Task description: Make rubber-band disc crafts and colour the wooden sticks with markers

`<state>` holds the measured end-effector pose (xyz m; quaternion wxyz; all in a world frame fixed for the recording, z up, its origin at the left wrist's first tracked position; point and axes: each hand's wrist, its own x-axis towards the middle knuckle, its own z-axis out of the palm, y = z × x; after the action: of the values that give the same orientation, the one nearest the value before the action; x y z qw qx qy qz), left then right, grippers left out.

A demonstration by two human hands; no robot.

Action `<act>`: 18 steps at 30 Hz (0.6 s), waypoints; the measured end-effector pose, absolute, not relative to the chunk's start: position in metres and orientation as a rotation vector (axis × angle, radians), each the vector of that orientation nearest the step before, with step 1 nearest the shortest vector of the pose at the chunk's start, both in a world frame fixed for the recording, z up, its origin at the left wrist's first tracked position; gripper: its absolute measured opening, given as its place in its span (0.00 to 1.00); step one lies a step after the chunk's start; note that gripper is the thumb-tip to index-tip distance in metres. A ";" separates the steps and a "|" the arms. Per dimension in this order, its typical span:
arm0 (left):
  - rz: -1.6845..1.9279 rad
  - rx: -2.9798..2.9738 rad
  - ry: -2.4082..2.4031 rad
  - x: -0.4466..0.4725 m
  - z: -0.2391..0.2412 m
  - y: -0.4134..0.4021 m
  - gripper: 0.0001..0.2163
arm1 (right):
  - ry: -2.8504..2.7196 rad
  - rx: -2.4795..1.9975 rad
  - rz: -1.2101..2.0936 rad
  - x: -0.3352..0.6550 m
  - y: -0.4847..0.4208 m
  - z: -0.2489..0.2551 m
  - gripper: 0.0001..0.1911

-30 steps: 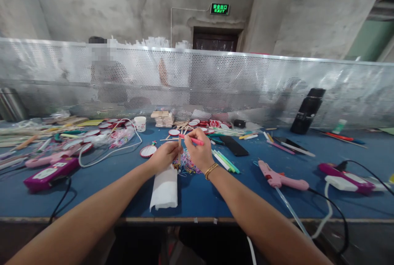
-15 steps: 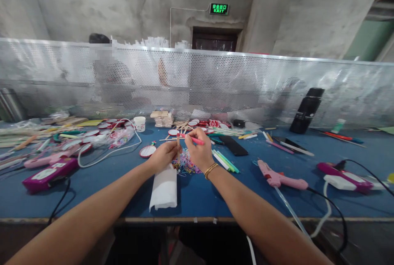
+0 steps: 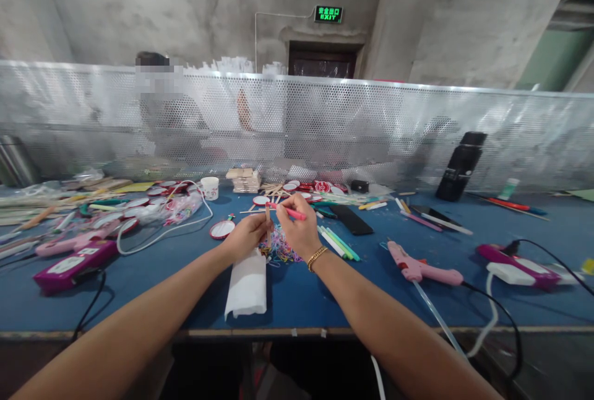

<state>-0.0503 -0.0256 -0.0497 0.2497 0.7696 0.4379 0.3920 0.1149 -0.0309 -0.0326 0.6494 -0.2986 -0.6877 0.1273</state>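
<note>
My left hand point(image 3: 245, 236) is closed around a thin wooden stick point(image 3: 268, 226) that it holds upright over the blue table point(image 3: 297, 291). My right hand point(image 3: 299, 230), with a gold bracelet on its wrist, pinches a red pen point(image 3: 290, 211) whose tip points left at the top of the stick. Under both hands lies a heap of coloured rubber bands point(image 3: 281, 250). A folded white tissue point(image 3: 245, 285) rests just below my left hand.
A pink glue gun point(image 3: 420, 269) with a cable lies to the right, a black phone point(image 3: 351, 219) beyond it, a black bottle point(image 3: 459, 168) at the back. Round red-and-white badges point(image 3: 223, 228), sticks and a magenta box point(image 3: 69, 262) crowd the left. A perforated metal screen point(image 3: 371, 127) backs the table; a person sits behind it.
Almost nothing differs. Both hands stay together at the stick, and the view has shifted very slightly.
</note>
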 end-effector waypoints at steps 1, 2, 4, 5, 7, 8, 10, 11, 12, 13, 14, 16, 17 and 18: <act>1.072 2.100 1.194 -0.050 -0.050 -0.026 0.18 | -1.569 -0.677 0.295 0.115 -0.031 -0.033 0.07; 1.076 2.102 1.192 -0.050 -0.050 -0.026 0.18 | -1.571 -0.680 0.295 0.115 -0.031 -0.033 0.07; 1.071 2.096 1.182 -0.050 -0.050 -0.026 0.18 | -1.565 -0.690 0.282 0.115 -0.030 -0.033 0.07; 1.068 2.090 1.178 -0.050 -0.050 -0.026 0.18 | -1.559 -0.694 0.274 0.115 -0.030 -0.032 0.07; 1.068 2.083 1.178 -0.050 -0.050 -0.026 0.18 | -1.551 -0.697 0.267 0.116 -0.030 -0.032 0.07; 1.070 2.084 1.183 -0.050 -0.050 -0.026 0.18 | -1.550 -0.694 0.270 0.116 -0.030 -0.032 0.07; 1.075 2.095 1.200 -0.050 -0.049 -0.026 0.18 | -1.559 -0.677 0.277 0.115 -0.030 -0.032 0.07; 1.074 2.100 1.203 -0.050 -0.049 -0.026 0.18 | -1.564 -0.669 0.279 0.115 -0.030 -0.032 0.07; 1.072 2.104 1.201 -0.050 -0.050 -0.026 0.18 | -1.567 -0.665 0.280 0.115 -0.030 -0.032 0.07; 1.069 2.106 1.193 -0.050 -0.050 -0.026 0.18 | -1.568 -0.667 0.280 0.115 -0.030 -0.032 0.07; 1.066 2.106 1.182 -0.050 -0.050 -0.026 0.18 | -1.566 -0.673 0.277 0.115 -0.031 -0.032 0.07; 1.060 2.106 1.161 -0.051 -0.050 -0.025 0.17 | -1.557 -0.692 0.268 0.115 -0.031 -0.033 0.07; 1.055 2.105 1.154 -0.051 -0.050 -0.025 0.17 | -1.554 -0.698 0.262 0.115 -0.031 -0.033 0.07; 1.049 2.103 1.147 -0.051 -0.051 -0.025 0.18 | -1.552 -0.700 0.258 0.115 -0.031 -0.033 0.07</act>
<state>-0.0512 -0.0249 -0.0506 0.2600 0.7765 0.4235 0.3874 0.1155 -0.0305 -0.0328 0.6516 -0.3084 -0.6837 0.1137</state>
